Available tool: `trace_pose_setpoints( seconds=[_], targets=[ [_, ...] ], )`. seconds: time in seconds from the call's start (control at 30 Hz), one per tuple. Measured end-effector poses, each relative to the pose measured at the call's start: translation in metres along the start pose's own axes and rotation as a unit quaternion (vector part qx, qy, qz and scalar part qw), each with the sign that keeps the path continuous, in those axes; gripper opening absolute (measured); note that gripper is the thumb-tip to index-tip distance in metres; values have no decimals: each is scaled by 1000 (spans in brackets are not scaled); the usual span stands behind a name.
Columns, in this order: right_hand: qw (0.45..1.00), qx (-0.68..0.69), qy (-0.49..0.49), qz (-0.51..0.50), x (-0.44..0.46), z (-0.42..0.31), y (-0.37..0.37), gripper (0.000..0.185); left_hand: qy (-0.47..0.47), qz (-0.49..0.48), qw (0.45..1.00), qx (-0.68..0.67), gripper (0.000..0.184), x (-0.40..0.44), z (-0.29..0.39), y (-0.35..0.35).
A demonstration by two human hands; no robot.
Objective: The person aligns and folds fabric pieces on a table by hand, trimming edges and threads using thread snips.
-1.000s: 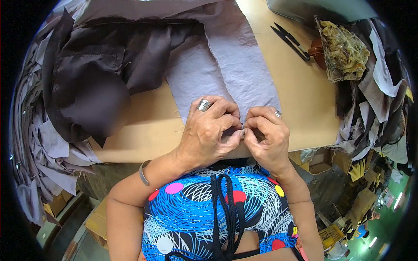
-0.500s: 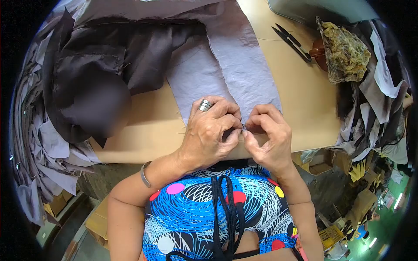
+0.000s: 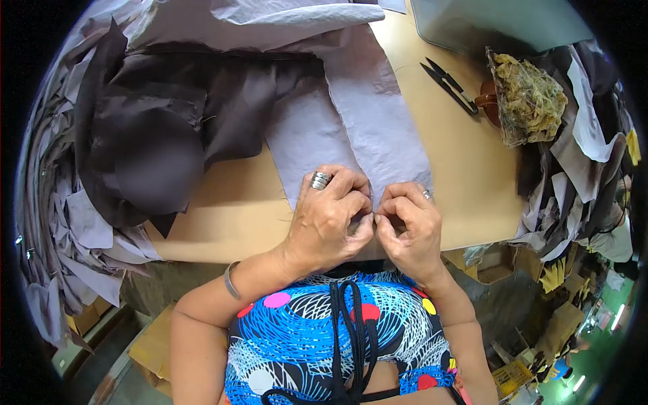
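A greyish-lilac fabric piece (image 3: 378, 101) with a seam down its middle runs toward me across the tan table. At the near end of that seam, my left hand (image 3: 331, 216) pinches the fabric's edge between thumb and fingers; it wears a wide silver ring. Right beside it, my right hand (image 3: 410, 226) pinches the same edge, a ring on one finger. The fingertips of both hands nearly touch, and the exact spot they grip is hidden. Dark brown fabric (image 3: 236, 101) joined to the lilac piece lies bunched to the left.
Thread snips (image 3: 449, 86) lie at the back right, next to a brown round object (image 3: 489, 103) and a clear-wrapped yellowish bundle (image 3: 528, 98). Fabric piles hang over the table's left (image 3: 50, 196) and right (image 3: 584, 148) sides. Cardboard boxes (image 3: 154, 344) stand below.
My hands have drawn closer together at the seam end, the right turning slightly inward. The whole view has shifted a little, with the fabric and table appearing lower.
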State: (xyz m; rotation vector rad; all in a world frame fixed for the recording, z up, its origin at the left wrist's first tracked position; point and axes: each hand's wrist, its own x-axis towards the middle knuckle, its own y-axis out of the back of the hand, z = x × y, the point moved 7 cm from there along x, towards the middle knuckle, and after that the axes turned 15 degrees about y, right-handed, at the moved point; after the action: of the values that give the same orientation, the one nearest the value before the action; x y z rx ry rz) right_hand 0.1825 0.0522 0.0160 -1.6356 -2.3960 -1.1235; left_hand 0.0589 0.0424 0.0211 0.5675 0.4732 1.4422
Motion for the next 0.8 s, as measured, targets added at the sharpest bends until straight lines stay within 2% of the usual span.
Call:
trace_pose_setpoints(
  seconds=[0.17,0.37,0.47,0.57,0.8],
  targets=[
    [998,-60,16,13,-1,-2,0,14,0,8,1000,-2,16,0,-1,-1],
    [1000,-8,-19,-5,6,-1,0,15,9,-7,999,-32,14,0,-4,1],
    [997,-70,8,-25,7,-4,-3,15,0,1,1000,-27,14,-1,-4,1],
    [998,-54,-14,-21,4,1,-3,14,-5,7,1000,-25,15,-1,-2,2],
    [996,-83,18,-26,10,-4,-4,11,-13,9,1000,-17,17,-1,-1,1]
  ],
)
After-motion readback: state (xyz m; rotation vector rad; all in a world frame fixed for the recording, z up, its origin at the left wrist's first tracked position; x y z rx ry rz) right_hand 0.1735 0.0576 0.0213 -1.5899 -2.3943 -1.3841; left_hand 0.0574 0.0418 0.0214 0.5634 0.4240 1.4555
